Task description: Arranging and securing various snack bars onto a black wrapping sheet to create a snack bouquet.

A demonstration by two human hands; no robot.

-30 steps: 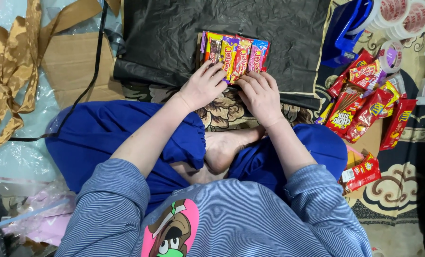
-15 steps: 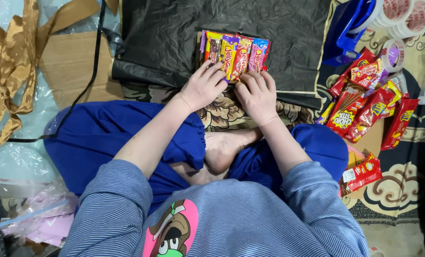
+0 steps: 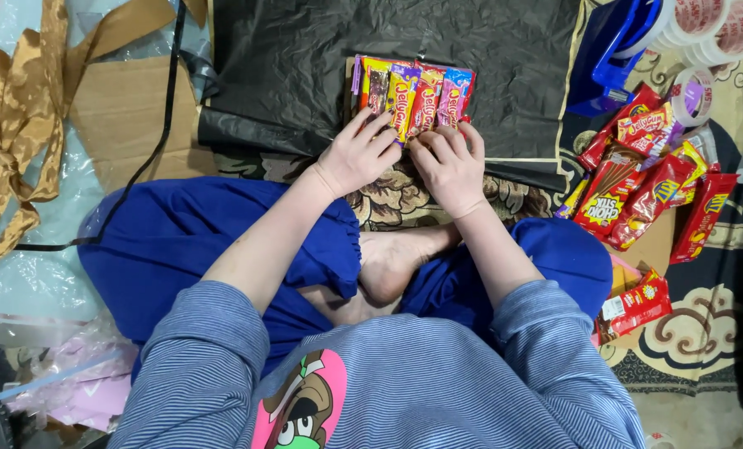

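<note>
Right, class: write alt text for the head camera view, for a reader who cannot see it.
A person sitting cross-legged rests the left hand and right hand on a row of colourful snack packets lying on a black plastic sheet. More red packets and tape rolls lie to the right, and a gold ribbon lies to the left.

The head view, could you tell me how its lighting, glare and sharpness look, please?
Head view: even, soft light with faint shadows; pale sheen on the black plastic sheet and glossy snack packets; both the left hand and the right hand are sharp, without motion blur; the edges show slight wide-angle bending.
</note>
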